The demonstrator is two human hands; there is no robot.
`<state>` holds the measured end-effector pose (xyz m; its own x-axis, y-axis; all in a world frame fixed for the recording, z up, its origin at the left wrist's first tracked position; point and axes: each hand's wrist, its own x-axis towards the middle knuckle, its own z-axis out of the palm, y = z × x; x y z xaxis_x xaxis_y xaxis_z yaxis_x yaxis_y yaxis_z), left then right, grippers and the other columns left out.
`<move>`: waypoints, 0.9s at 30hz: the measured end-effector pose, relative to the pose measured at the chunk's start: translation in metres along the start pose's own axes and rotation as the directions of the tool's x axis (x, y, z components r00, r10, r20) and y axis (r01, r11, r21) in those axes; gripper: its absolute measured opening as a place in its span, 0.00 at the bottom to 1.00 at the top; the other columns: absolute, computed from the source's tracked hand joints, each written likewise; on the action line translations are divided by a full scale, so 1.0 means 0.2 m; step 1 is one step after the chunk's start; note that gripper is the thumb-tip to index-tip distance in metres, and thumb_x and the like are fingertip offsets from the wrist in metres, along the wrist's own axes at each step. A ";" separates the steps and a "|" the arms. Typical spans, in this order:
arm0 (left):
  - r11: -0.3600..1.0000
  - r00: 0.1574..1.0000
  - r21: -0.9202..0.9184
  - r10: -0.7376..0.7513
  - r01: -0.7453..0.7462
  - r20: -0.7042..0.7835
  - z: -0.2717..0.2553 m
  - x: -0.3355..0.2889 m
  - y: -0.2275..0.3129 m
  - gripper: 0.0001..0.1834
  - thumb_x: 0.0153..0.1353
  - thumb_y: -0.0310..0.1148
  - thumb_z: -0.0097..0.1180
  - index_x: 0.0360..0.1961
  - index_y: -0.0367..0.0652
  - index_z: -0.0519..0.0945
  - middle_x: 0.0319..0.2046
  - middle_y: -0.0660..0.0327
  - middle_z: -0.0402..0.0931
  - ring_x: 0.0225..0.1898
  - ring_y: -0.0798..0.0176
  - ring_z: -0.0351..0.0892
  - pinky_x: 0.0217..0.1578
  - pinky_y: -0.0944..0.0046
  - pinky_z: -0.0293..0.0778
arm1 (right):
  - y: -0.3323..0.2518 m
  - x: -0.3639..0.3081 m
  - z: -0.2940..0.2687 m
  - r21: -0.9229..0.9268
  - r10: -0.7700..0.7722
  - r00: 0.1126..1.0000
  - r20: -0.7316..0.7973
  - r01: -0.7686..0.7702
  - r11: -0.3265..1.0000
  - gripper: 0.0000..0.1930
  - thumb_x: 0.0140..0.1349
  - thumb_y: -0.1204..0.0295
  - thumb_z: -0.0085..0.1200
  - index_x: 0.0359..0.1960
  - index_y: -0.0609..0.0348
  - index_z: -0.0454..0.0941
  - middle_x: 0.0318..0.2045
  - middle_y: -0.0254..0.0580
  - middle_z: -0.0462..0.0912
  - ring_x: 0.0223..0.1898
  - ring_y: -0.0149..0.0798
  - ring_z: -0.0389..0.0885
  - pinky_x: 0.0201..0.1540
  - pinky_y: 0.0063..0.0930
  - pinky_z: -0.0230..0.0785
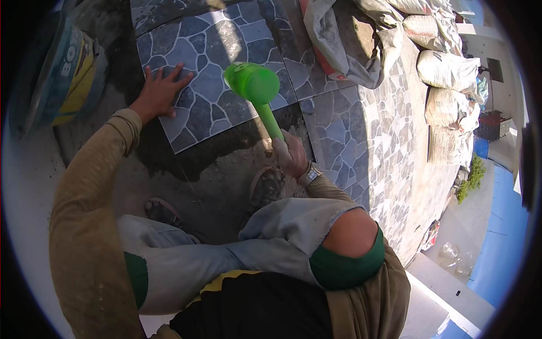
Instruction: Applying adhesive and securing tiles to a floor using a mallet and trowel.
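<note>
1. Right grip (291, 156) wrapped round the handle (269, 121) of a green mallet (252, 83).
2. Mallet head is over the right part of the grey stone-pattern tile (212, 116); from where I stand, can't tell if it touches.
3. Left grip (158, 95) spread wide, palm down on tile's left edge.
4. Tile's on the floor (197, 189), bucket (73, 73) to its left, sacks (447, 72) off right.

There are two hands (161, 93), one green mallet (252, 82), one wristwatch (311, 173), two sandaled feet (267, 187), one bucket (76, 76), one open sack (388, 51), at least five full sacks (449, 72) and at least three stone-pattern tiles (208, 101).
</note>
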<state>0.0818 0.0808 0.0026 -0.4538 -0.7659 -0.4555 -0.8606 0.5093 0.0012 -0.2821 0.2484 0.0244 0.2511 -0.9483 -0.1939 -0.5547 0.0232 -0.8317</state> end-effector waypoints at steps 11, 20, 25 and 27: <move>0.999 0.999 -0.016 -0.031 0.030 -0.021 0.01 0.02 0.02 0.61 0.41 0.47 0.78 0.76 0.72 0.55 0.78 0.59 0.45 0.69 0.26 0.59 0.65 0.16 0.46 | -0.06 0.04 -0.04 0.065 0.076 0.990 -0.122 -0.069 0.996 0.13 0.67 0.66 0.49 0.30 0.65 0.72 0.24 0.55 0.74 0.25 0.61 0.74 0.28 0.49 0.63; 0.999 0.999 -0.032 -0.039 0.039 -0.011 0.00 0.03 0.01 0.60 0.41 0.48 0.78 0.76 0.72 0.56 0.78 0.59 0.45 0.68 0.24 0.60 0.64 0.16 0.46 | 0.00 0.04 -0.06 -0.089 -0.033 0.988 -0.152 0.019 0.996 0.13 0.68 0.65 0.49 0.32 0.63 0.74 0.22 0.50 0.76 0.24 0.56 0.76 0.26 0.46 0.65; 0.998 0.998 -0.027 -0.063 0.062 -0.019 0.01 0.04 0.02 0.61 0.39 0.48 0.79 0.75 0.71 0.57 0.78 0.59 0.46 0.68 0.24 0.60 0.64 0.16 0.46 | 0.23 0.12 -0.01 -0.283 -0.181 0.979 -0.095 0.148 0.948 0.20 0.73 0.60 0.43 0.30 0.64 0.74 0.18 0.46 0.72 0.20 0.43 0.76 0.26 0.40 0.66; 0.998 0.999 -0.058 -0.041 0.040 -0.028 0.03 0.04 0.01 0.62 0.38 0.48 0.80 0.75 0.71 0.58 0.78 0.58 0.45 0.68 0.23 0.60 0.64 0.17 0.46 | 0.03 0.19 -0.07 -0.041 0.054 0.989 -0.136 -0.060 0.997 0.21 0.73 0.58 0.43 0.30 0.63 0.74 0.18 0.43 0.72 0.19 0.39 0.75 0.24 0.37 0.65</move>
<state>0.0788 0.0782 -0.0067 -0.4242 -0.7968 -0.4303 -0.8898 0.4550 0.0346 -0.2860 0.2078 0.0194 0.1104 -0.9800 -0.1657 -0.6012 0.0669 -0.7963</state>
